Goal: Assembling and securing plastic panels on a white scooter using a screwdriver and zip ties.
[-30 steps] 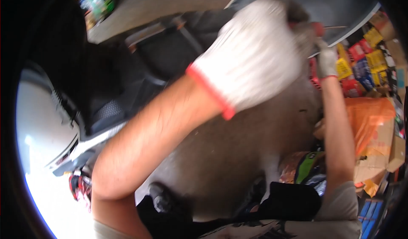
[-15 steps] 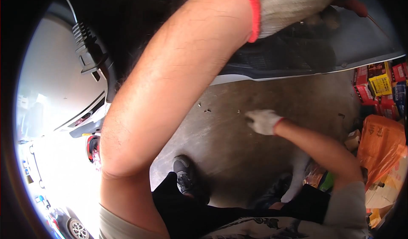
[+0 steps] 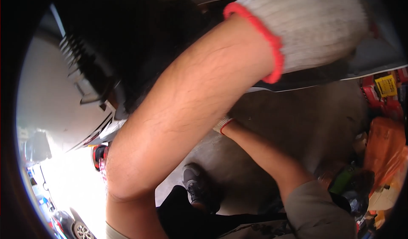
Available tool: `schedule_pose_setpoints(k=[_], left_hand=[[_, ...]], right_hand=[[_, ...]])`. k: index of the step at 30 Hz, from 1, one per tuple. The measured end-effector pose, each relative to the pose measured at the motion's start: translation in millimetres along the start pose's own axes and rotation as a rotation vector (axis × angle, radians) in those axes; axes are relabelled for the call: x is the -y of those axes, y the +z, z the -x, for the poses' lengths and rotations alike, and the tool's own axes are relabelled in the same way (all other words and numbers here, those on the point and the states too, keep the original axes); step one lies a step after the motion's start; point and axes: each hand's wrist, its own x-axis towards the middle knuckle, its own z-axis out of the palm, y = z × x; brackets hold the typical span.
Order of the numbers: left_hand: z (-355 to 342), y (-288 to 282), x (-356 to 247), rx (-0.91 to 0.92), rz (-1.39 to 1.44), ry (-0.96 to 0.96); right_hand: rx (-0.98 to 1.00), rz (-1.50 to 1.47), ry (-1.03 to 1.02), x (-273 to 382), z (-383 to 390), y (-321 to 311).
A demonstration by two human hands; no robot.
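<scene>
Hiding most of right grip (image 3: pixel 222 124): left forearm (image 3: pixel 187 107); left grip (image 3: pixel 329 24) blurry.

I see the dark panel (image 3: pixel 374 57) at upper right, pale along its lower edge. Red handle (image 3: pixel 374 29) above that edge: blurred sliver, mostly hidden from me.

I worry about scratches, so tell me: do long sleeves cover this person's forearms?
No, the left forearm and the right forearm are both bare above their red-edged gloves.
</scene>
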Motion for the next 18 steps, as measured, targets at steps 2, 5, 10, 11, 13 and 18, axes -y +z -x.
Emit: schedule_pose_setpoints(k=[2,5,10,11,13,18], left_hand=[[-3,-22,-14,0.128,0.16,-0.203],[-17,-19,-23,0.203,0.466,-0.513],[-29,5,-36,0.094,0.831,-1.049],[-30,11,-38,0.044,0.884,-1.084],[-32,16,-41,-0.041,0.929,-1.166],[-38,21,-48,-0.018,0.961,-1.101]], right_hand=[[0.106,-0.169,-0.098,-28,37,-40],[0.156,-0.479,-0.166,-71,99,-117],[0.232,-0.861,-0.18,-148,200,-270],[0.209,-1.083,-0.073,-159,214,-292],[-0.021,-1.406,-0.035,-182,243,-330],[-0.691,-1.575,0.044,-237,289,-368]])
